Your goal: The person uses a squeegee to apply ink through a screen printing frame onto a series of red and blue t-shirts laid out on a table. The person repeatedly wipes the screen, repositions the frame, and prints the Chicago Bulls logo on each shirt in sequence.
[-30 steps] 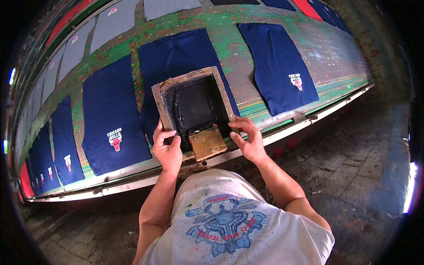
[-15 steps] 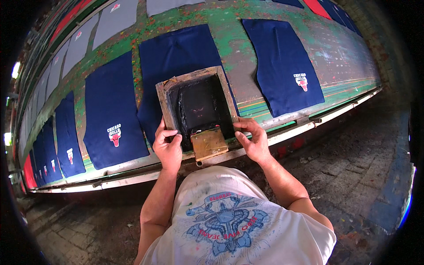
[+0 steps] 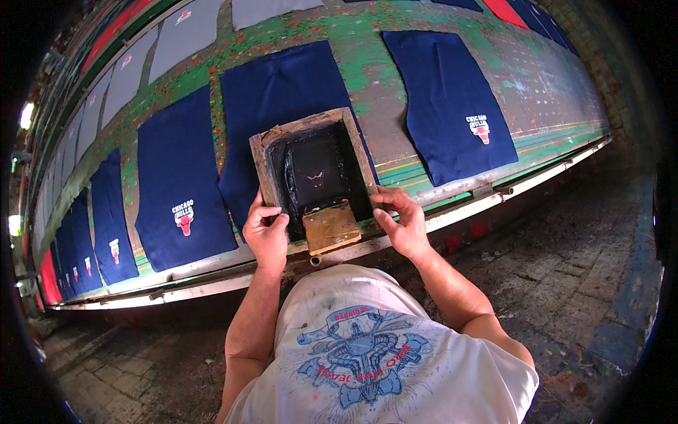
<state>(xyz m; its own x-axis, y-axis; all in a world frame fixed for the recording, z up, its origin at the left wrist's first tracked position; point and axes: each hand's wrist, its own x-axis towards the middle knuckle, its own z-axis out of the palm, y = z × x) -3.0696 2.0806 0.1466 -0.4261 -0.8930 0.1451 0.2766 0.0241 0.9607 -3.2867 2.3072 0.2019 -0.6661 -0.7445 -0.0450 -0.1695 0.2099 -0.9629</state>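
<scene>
A small screen-printing frame with wooden sides rests over the near part of a navy cloth piece. Dark ink coats its inner walls, and a faint bull-head outline shows in the mesh. My left hand grips the frame's near left side, thumb on top. At the near right side, my right hand holds it in the same way. Between my hands, a flat wooden block, perhaps a squeegee, leans at the frame's near end. The cloth under the frame is hidden.
Navy pieces with a bull print lie to the left and right on a long, paint-stained green table. Grey pieces lie along the far side. A pale metal rail follows the near edge.
The bull-head outline in the mesh shows more clearly now. The frame and both hands sit almost where they were, with only a slight shift in the view.
</scene>
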